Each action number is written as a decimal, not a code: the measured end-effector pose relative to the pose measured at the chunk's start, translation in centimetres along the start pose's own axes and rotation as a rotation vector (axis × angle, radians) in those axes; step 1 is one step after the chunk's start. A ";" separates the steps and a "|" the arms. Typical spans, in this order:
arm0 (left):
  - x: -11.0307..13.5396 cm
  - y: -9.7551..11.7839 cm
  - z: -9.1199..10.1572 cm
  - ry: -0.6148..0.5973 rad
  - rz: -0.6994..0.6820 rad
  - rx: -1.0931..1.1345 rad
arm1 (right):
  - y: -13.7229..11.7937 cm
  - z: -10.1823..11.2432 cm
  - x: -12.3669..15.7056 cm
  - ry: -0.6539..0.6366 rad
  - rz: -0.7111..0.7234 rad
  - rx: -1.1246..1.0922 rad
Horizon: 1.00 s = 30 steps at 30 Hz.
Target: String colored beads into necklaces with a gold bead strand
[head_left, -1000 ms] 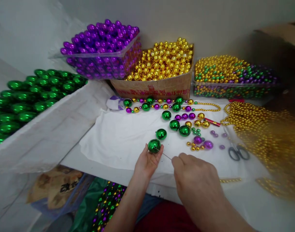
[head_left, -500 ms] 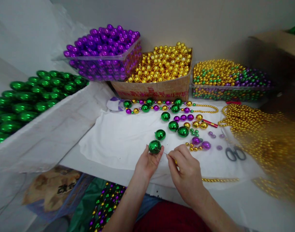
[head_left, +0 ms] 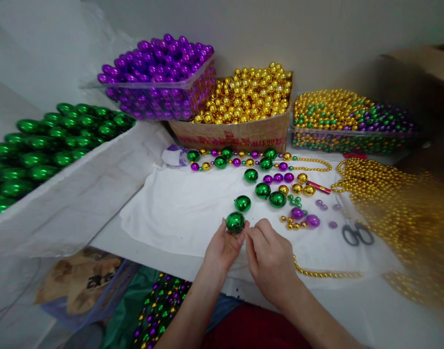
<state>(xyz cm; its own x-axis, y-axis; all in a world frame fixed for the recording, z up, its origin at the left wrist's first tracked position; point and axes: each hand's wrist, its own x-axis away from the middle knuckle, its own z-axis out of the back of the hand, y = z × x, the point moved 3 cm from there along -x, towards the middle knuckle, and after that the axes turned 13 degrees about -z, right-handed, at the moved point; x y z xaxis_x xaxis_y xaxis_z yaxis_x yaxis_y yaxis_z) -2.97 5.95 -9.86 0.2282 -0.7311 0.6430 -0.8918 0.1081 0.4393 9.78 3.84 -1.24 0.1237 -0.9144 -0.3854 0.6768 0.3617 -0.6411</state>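
My left hand (head_left: 222, 249) pinches a shiny green ball (head_left: 235, 222) between thumb and fingertips, just above the white cloth (head_left: 178, 213). My right hand (head_left: 271, 259) is closed in a pinch right beside the ball, its fingertips almost touching it; what they hold is hidden. A thin strand of small gold beads (head_left: 323, 274) trails from under the right hand to the right. Another green ball (head_left: 242, 203) lies just beyond the held one.
Loose green, purple and gold balls (head_left: 276, 191) and a finished strand (head_left: 243, 159) lie on the cloth. Behind stand bins of purple balls (head_left: 159, 72), gold balls (head_left: 243, 97) and mixed beads (head_left: 345, 121). Green balls (head_left: 43, 145) fill a box at left. Scissors (head_left: 357, 234) and gold strands (head_left: 396, 203) lie at right.
My right hand has drawn in leftward from well clear of the ball to right against it; the thin needle seen earlier no longer shows. The gold strand followed it.
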 end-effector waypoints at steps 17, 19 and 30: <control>3.4 -0.9 -2.1 -0.340 -0.105 -0.214 | 5.7 -1.0 1.7 -0.350 -0.396 -0.035; 3.8 -1.2 -2.4 -0.366 -0.219 -0.333 | 6.3 -0.8 2.2 -0.377 -0.428 -0.059; 5.5 -1.2 -4.4 -0.466 -0.447 -0.571 | 6.0 2.6 1.4 -0.285 -0.292 -0.170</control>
<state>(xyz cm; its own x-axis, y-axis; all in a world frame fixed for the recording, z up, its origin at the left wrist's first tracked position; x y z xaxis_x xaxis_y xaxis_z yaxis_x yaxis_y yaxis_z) 1.09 4.82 -4.10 0.2162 -0.9741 0.0662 -0.3951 -0.0253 0.9183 15.91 4.21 -3.86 0.1564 -0.9876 0.0119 0.5872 0.0833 -0.8052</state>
